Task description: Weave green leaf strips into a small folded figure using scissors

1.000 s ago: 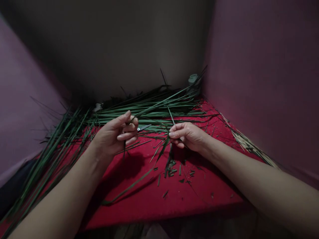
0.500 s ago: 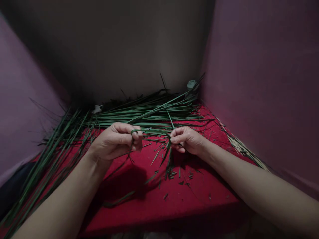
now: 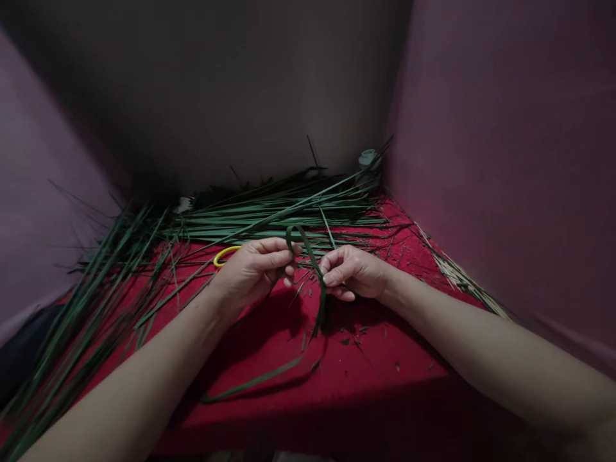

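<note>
A narrow green leaf strip (image 3: pixel 310 253) arches between my two hands above the red cloth. My left hand (image 3: pixel 262 263) pinches one part of it between thumb and finger, where it bends over in a loop. With thumb and fingertips my right hand (image 3: pixel 353 273) grips the strip lower down, and an end hangs below the fingers. A thin stalk (image 3: pixel 327 226) sticks up behind the right hand; whether the hand holds it I cannot tell. Just behind my left wrist shows a yellow ring-shaped handle (image 3: pixel 226 255), the rest of that thing being hidden.
Long green leaves (image 3: pixel 231 221) lie piled across the back, and more leaves (image 3: pixel 77 321) run down the left side. A pale container (image 3: pixel 368 160) stands in the back right corner. Pale thin sticks (image 3: pixel 462 282) lie along the right wall. Cut scraps litter the red cloth (image 3: pixel 375 398).
My left hand has moved right, closer to my right hand, and the strip now bows up between them. The yellow handle has come into view behind the left wrist.
</note>
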A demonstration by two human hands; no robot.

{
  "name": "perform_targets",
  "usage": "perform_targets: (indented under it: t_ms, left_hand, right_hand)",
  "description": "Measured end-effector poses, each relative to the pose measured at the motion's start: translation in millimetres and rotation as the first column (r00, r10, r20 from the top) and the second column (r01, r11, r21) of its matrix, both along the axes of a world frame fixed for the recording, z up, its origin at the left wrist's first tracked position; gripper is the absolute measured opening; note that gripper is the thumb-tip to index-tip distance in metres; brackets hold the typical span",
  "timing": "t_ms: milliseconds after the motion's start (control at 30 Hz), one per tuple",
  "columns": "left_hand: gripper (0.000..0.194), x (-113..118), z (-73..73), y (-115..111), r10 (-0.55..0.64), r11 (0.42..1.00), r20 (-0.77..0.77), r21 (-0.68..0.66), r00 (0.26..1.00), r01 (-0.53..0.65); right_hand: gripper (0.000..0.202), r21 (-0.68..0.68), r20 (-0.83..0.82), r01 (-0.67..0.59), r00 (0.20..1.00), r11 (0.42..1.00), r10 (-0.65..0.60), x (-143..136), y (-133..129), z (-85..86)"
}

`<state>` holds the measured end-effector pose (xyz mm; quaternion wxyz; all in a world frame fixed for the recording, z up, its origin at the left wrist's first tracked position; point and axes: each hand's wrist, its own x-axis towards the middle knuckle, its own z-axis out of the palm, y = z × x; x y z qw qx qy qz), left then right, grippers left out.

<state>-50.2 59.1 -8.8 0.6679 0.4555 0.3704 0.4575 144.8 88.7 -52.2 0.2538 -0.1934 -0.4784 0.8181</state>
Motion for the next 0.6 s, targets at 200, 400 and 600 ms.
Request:
perform_targets:
  t_ms: [200, 400, 600]
  left_hand:
    - [0.02, -3, -3.4, 3, -0.094, 0.995, 0.039, -0.015, 0.995, 0.095]
    - [0.034, -14, -6.0, 7, -0.279, 0.96, -0.04, 0.008, 0.96, 0.279]
    - [0.013, -4, -11.9, 3, -0.27, 0.963, -0.076, -0.014, 0.96, 0.27]
  right_hand:
    - [0.012, 0.026, 0.025, -0.057, 0.998, 0.998, 0.056, 0, 3, -3.8]
    - [0.011, 0.022, 0.081, -0.13, 0.988, 0.991, 0.128, -4, 0, -3.7]
    - [0.01, -0.01, 0.064, -0.16, 0.985, 0.987, 0.16, -6, -7, -0.7]
